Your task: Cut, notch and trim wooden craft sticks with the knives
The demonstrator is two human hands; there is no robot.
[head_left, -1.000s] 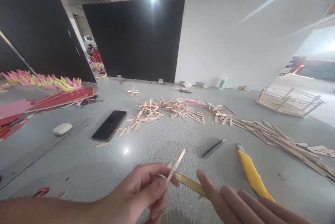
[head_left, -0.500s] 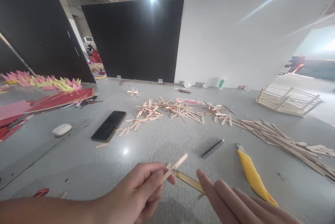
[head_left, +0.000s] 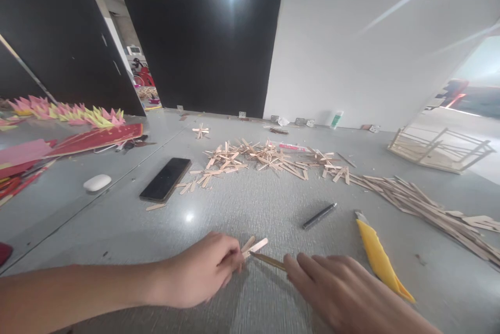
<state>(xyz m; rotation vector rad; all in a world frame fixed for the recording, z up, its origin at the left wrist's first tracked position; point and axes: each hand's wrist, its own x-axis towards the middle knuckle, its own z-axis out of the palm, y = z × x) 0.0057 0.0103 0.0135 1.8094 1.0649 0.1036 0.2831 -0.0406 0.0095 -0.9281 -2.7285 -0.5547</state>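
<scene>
My left hand [head_left: 213,269] is closed, its fingertips pinching small wooden sticks [head_left: 258,245] that poke out past the thumb and cross one another. Part of those sticks is hidden behind the fingers. Opposite it, my right hand [head_left: 324,284] grips slim gold-coloured tweezers [head_left: 269,260]. Their pointed tip meets the sticks, low over the grey table [head_left: 250,203]. To the right of my right hand lies a cutter knife wrapped in yellow [head_left: 378,256]. A black pen [head_left: 319,215] rests beyond the hands.
Behind is a heap of short sticks [head_left: 253,157]; long wooden strips [head_left: 425,206] lie to the right. At left are a phone [head_left: 166,180], a white case [head_left: 97,183] and folded paper pieces [head_left: 78,115]. A small wooden frame [head_left: 441,151] stands far right, near upright panels [head_left: 207,52].
My left hand has turned over palm-down and brought the sticks lower and slightly left. My right hand has followed leftward with the tweezers. The view has shifted slightly.
</scene>
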